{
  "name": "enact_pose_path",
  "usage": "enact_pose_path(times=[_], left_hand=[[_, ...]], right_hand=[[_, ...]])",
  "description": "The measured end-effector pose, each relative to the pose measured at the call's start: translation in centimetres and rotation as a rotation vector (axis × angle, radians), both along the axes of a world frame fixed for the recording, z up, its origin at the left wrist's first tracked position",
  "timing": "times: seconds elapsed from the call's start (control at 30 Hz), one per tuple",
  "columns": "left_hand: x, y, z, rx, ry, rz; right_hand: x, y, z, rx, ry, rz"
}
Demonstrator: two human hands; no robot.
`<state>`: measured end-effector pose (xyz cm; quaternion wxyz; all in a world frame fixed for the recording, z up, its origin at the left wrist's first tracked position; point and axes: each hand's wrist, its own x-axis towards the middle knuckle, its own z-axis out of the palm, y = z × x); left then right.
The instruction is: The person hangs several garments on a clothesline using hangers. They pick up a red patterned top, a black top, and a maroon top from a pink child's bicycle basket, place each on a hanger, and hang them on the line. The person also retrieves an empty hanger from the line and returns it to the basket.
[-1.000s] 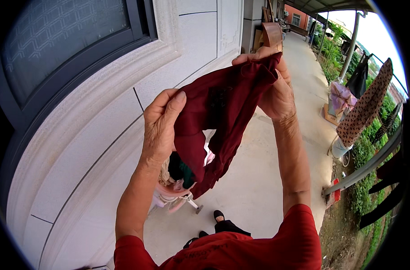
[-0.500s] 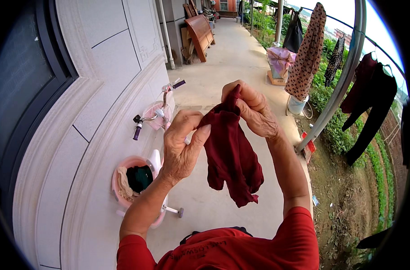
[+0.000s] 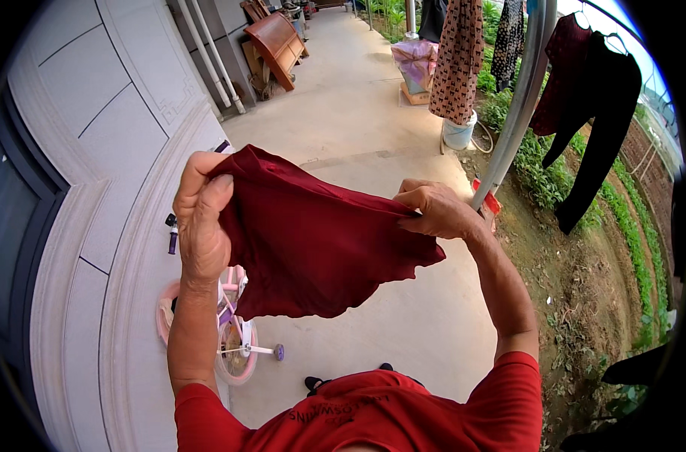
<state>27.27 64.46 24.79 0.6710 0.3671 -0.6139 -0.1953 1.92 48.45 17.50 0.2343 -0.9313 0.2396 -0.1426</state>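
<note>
A dark red garment point(image 3: 305, 241) of thin, soft cloth is stretched sideways in front of my chest, its upper edge pulled nearly taut and its wavy lower edge hanging loose. My left hand point(image 3: 205, 218) pinches the upper left corner between thumb and fingers. At the other end of the upper edge, my right hand point(image 3: 437, 209) grips the cloth the same way, slightly lower. Exactly what kind of clothing it is, I cannot tell. Behind the cloth and my left arm, a pink and white child's bicycle point(image 3: 237, 354) is partly hidden.
On the right, a metal post point(image 3: 520, 98) rises by the walkway's edge. Beyond it hang black trousers point(image 3: 603, 128), a dark red top point(image 3: 560, 71) and a patterned garment point(image 3: 457, 60). A white bucket point(image 3: 459, 134) stands below. To the left runs a pale wall point(image 3: 124, 196).
My hands have moved apart, spreading the bunched garment wide. My left hand went left, my right hand lower. The view has shifted, so the bicycle and hanging clothes sit farther left.
</note>
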Motion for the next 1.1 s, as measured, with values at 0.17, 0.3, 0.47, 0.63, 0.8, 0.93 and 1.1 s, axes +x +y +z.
enact_pose_path(times=[0.17,0.3,0.47,0.63,0.8,0.93,1.1], left_hand=[[-1.1,-2.7,0.8,-0.046,-0.114,0.123],[0.9,-4.5,0.8,-0.013,-0.208,0.181],[0.8,-8.5,-1.7,0.323,-0.273,0.064],[2.1,-14.7,-6.8,0.548,-0.289,0.004],[-1.6,-21.5,-4.0,-0.125,-0.295,0.382],[-7.3,-21.6,-4.7,-0.639,0.164,0.553],[-3.1,-21.7,-27.4,0.644,-1.148,-0.672]], right_hand=[[-5.6,-2.2,-4.8,0.519,-0.387,-0.080],[-11.1,-3.9,-5.2,0.737,-0.690,-0.069],[-15.3,-5.8,-4.7,0.513,-0.785,-0.403],[-16.7,-6.8,-3.2,-0.076,-0.584,-0.615],[-16.1,-8.2,2.3,-0.661,-0.624,-0.772],[-13.5,-6.7,2.9,-1.173,-0.979,-0.920],[-17.3,-6.2,-24.7,-0.002,0.570,-0.172]])
